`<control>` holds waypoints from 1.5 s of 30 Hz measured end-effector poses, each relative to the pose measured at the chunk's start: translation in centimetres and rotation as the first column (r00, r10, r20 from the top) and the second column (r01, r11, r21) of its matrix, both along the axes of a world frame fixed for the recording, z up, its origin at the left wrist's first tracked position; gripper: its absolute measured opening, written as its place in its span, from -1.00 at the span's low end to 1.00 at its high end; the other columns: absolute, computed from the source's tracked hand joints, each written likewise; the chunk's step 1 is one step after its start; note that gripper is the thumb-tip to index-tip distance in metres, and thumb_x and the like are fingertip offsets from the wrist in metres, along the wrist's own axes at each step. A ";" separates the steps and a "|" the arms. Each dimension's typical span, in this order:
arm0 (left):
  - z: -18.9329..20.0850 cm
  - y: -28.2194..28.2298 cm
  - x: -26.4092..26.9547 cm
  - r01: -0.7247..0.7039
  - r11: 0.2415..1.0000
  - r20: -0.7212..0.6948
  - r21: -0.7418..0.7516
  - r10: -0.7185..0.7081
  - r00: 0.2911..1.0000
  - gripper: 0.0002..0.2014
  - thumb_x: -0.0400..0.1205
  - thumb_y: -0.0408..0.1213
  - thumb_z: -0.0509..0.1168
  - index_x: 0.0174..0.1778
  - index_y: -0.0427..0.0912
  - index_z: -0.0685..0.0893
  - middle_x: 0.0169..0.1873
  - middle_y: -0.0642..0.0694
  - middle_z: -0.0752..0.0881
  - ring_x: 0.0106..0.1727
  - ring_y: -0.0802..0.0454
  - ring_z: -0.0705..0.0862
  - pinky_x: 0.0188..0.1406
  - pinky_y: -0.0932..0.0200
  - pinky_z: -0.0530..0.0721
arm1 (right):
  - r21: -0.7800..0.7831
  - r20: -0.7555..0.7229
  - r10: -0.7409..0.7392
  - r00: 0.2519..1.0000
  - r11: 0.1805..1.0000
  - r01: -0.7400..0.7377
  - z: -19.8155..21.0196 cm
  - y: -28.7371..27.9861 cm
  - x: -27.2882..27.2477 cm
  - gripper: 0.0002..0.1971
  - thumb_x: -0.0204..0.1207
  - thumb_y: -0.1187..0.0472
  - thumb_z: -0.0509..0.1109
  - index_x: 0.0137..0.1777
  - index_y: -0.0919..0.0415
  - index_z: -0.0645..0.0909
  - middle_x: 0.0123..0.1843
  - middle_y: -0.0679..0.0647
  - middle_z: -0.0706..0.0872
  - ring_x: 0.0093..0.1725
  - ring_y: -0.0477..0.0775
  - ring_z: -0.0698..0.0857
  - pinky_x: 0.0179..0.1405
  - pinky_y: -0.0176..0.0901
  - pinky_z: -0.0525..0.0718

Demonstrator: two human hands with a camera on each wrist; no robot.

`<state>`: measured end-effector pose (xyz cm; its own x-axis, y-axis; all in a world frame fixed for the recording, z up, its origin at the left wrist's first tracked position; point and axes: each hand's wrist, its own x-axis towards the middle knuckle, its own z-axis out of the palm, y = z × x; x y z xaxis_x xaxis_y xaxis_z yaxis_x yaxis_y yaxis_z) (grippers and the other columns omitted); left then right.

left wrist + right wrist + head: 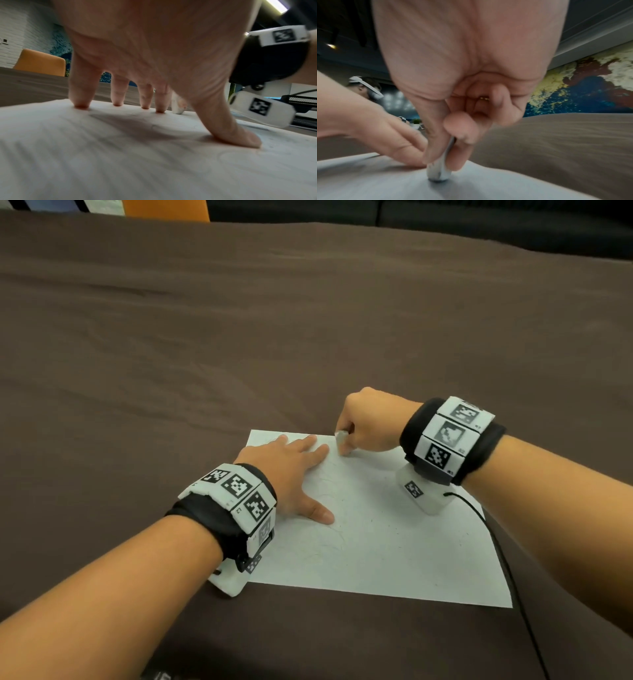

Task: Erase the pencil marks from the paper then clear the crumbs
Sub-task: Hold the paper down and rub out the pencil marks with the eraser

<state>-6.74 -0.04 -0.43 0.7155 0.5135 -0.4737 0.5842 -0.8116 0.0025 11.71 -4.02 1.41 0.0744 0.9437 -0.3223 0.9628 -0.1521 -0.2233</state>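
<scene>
A white sheet of paper (394, 542) with faint pencil lines lies on the brown tablecloth (239, 337). My left hand (291, 474) lies flat on the sheet's far left part, fingers spread and straight, fingertips (81, 105) pressing the paper (120, 162). My right hand (370, 422) is at the sheet's far edge and pinches a white eraser (342, 441) between thumb and fingers. The eraser (439, 171) stands upright with its lower end on the paper (385, 182), just right of the left index finger. From the left wrist the eraser (178, 106) shows behind the fingers. Small dark crumbs (397, 529) dot the sheet.
A black cable (507, 563) runs from the right wrist camera along the sheet's right edge toward me. An orange chair back (164, 208) stands beyond the table's far edge. Brown cloth stretches beyond the paper on every side.
</scene>
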 end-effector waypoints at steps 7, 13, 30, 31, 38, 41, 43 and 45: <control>-0.1 0.0 0.1 -0.012 1.000 -0.005 -0.007 0.012 1.000 0.15 0.32 0.58 0.29 0.71 0.29 -0.18 0.70 0.29 -0.20 0.74 0.02 -0.10 0.56 -0.18 0.24 | -0.208 -0.066 0.206 0.976 0.954 -0.216 0.7 -3.7 -2.3 -0.88 0.52 0.04 0.56 -0.10 0.06 0.85 -0.17 -0.01 0.83 -0.13 0.07 0.73 -0.05 0.03 0.79; 0.0 0.0 0.1 -0.006 1.000 -0.003 -0.006 0.006 1.000 0.14 0.32 0.58 0.28 0.71 0.29 -0.16 0.71 0.28 -0.17 0.74 0.01 -0.08 0.55 -0.20 0.26 | -0.003 -0.023 -0.024 0.999 1.000 0.024 0.7 -0.1 0.7 -0.92 0.52 0.11 0.55 -0.11 0.04 0.88 -0.27 -0.19 0.76 -0.10 0.03 0.75 -0.03 0.04 0.81; -0.3 0.1 0.1 -0.003 1.000 -0.003 -0.012 0.003 1.000 0.16 0.31 0.59 0.28 0.71 0.29 -0.18 0.71 0.27 -0.19 0.75 -0.02 -0.09 0.57 -0.18 0.23 | -0.173 -0.074 0.217 0.973 0.959 -0.226 0.4 -4.4 -3.2 -0.82 0.53 0.00 0.53 -0.07 0.10 0.82 -0.16 0.00 0.82 -0.16 0.05 0.69 -0.10 -0.02 0.73; -0.3 0.1 0.1 -0.006 1.000 -0.003 -0.013 0.006 1.000 0.16 0.31 0.58 0.28 0.71 0.29 -0.19 0.71 0.28 -0.20 0.75 -0.02 -0.10 0.57 -0.17 0.23 | -0.158 -0.069 0.191 0.979 0.967 -0.200 0.5 -3.8 -2.8 -0.82 0.51 -0.01 0.56 -0.11 0.09 0.81 -0.22 -0.03 0.79 -0.19 0.03 0.68 -0.14 -0.06 0.71; 0.0 0.0 0.1 -0.007 1.000 -0.009 -0.007 0.007 1.000 0.14 0.32 0.58 0.27 0.71 0.29 -0.18 0.71 0.27 -0.18 0.74 0.00 -0.07 0.55 -0.22 0.27 | -0.025 -0.016 -0.025 1.000 0.999 0.024 0.5 -0.6 0.0 -0.88 0.55 0.14 0.51 -0.06 0.08 0.88 -0.22 -0.12 0.79 -0.05 0.17 0.78 -0.05 0.08 0.82; -0.1 0.1 0.0 -0.011 1.000 -0.002 -0.008 0.011 1.000 0.15 0.32 0.58 0.28 0.71 0.28 -0.17 0.71 0.28 -0.19 0.74 0.00 -0.08 0.56 -0.20 0.25 | -0.027 0.066 0.085 0.994 0.996 -0.083 0.4 -2.2 -1.7 -0.80 0.56 0.15 0.38 -0.13 0.21 0.81 -0.25 0.13 0.79 -0.22 0.27 0.71 -0.25 0.08 0.74; -0.3 0.1 0.0 -0.011 1.000 0.001 -0.012 0.011 1.000 0.15 0.31 0.59 0.28 0.71 0.29 -0.17 0.71 0.28 -0.19 0.74 0.00 -0.09 0.57 -0.18 0.23 | -0.062 0.089 0.166 0.982 0.985 -0.161 0.3 -4.2 -3.2 -0.79 0.55 0.13 0.34 -0.18 0.21 0.75 -0.37 0.09 0.66 -0.35 0.18 0.57 -0.34 0.02 0.60; -0.6 0.2 0.1 -0.006 1.000 0.010 -0.010 0.006 1.000 0.16 0.29 0.60 0.28 0.71 0.31 -0.17 0.70 0.30 -0.19 0.74 -0.01 -0.07 0.56 -0.18 0.24 | -0.111 0.092 0.238 0.967 0.967 -0.228 0.5 -6.1 -4.5 -0.78 0.57 0.09 0.34 -0.19 0.17 0.74 -0.41 0.01 0.59 -0.35 0.10 0.55 -0.30 -0.04 0.57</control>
